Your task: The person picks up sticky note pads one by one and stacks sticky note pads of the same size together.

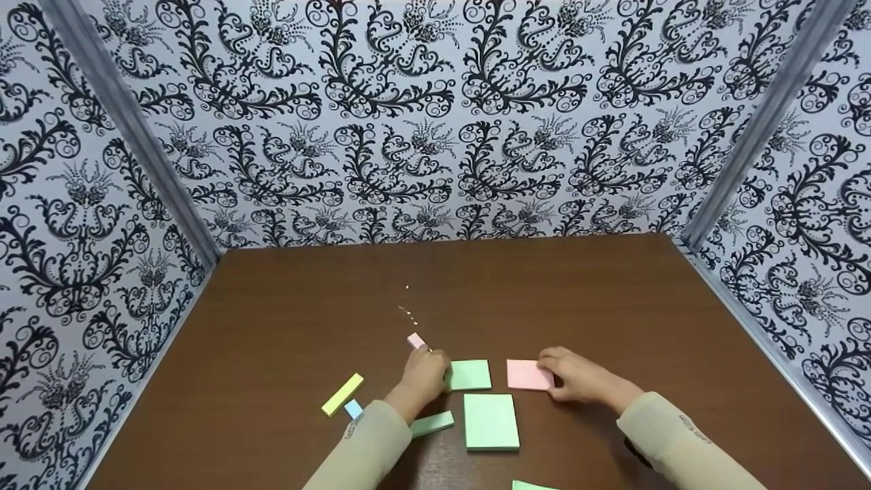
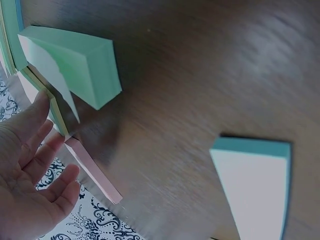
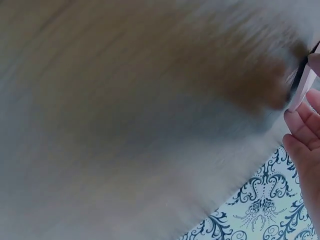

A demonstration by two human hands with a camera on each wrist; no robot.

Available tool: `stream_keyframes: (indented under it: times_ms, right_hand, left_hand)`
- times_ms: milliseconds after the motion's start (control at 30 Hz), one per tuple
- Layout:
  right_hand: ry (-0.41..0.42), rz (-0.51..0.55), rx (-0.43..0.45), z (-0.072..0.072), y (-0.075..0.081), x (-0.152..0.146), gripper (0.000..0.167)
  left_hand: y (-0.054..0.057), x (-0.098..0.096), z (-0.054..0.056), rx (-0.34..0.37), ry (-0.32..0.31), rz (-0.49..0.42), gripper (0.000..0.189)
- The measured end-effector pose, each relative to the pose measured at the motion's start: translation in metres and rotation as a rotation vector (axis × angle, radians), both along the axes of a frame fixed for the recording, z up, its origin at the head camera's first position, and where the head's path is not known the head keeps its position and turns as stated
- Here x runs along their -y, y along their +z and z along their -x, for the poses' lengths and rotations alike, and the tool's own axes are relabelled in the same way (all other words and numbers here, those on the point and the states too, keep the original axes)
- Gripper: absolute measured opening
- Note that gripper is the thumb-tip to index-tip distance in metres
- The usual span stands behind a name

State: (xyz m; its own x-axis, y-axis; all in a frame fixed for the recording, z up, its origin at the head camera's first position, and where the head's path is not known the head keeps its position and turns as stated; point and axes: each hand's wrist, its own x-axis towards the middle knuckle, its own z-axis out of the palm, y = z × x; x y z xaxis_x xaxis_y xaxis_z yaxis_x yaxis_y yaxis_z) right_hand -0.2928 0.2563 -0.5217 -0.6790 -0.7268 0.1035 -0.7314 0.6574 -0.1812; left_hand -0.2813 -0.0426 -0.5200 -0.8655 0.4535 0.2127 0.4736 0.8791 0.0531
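Observation:
My left hand [image 1: 425,378] pinches the left edge of a flat green sticky note pad [image 1: 471,375]; in the left wrist view its thumb [image 2: 42,102] lies against the pad's edge. Across a narrow gap, my right hand [image 1: 578,376] grips a pink sticky note pad [image 1: 526,375] by its right side. That pad [image 3: 301,90] shows edge-on between thumb and fingers in the right wrist view. A larger, thicker green pad [image 1: 490,422] lies just in front of these two. Its top sheet curls loose in the left wrist view. Beyond the left fingertips is a small pink pad [image 1: 416,340].
A green strip pad [image 1: 433,424] lies by the left wrist. Farther left are a yellow strip pad [image 1: 342,395] and a small blue pad [image 1: 353,409], partly behind the sleeve. Another green pad [image 1: 534,486] is cut off at the bottom. Patterned walls [image 1: 435,163] enclose the brown table [image 1: 578,292].

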Motion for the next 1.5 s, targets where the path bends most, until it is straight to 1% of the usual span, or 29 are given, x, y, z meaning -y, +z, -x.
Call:
stream_keyframes:
  times_ms: [167, 300, 500, 733, 900, 967, 1133, 1300, 1500]
  right_hand:
    - [-0.013, 0.064, 0.022, 0.002, 0.005, 0.01, 0.037]
    - [-0.003, 0.091, 0.027, 0.005, 0.008, 0.022, 0.037]
    - [0.05, 0.111, 0.042, 0.008, 0.008, 0.04, 0.035]
    - [0.07, 0.065, 0.118, 0.014, 0.003, 0.055, 0.027]
    - [0.101, 0.057, 0.141, 0.017, 0.002, 0.062, 0.026]
    - [0.101, 0.05, 0.148, 0.018, 0.003, 0.064, 0.026]
    - [0.104, 0.037, 0.146, 0.019, 0.007, 0.071, 0.024]
    - [0.108, 0.015, 0.134, 0.019, 0.01, 0.078, 0.02]
    - [0.09, -0.029, 0.127, 0.018, 0.01, 0.084, 0.019]
  left_hand:
    - [0.002, -0.001, 0.0, -0.007, -0.009, 0.007, 0.013]
    - [0.001, 0.0, 0.001, -0.013, -0.005, 0.013, 0.013]
    - [0.0, 0.0, 0.001, 0.034, 0.019, 0.023, 0.016]
    - [-0.003, -0.001, 0.002, 0.022, 0.031, 0.026, 0.021]
    - [-0.002, -0.001, 0.002, -0.009, 0.024, 0.03, 0.023]
    - [-0.002, -0.001, 0.002, -0.013, 0.022, 0.026, 0.023]
    - [0.0, -0.001, 0.001, -0.015, 0.026, 0.003, 0.027]
    - [-0.001, -0.001, 0.0, -0.066, 0.016, 0.004, 0.032]
    - [-0.003, -0.001, 0.0, -0.087, 0.011, -0.003, 0.031]
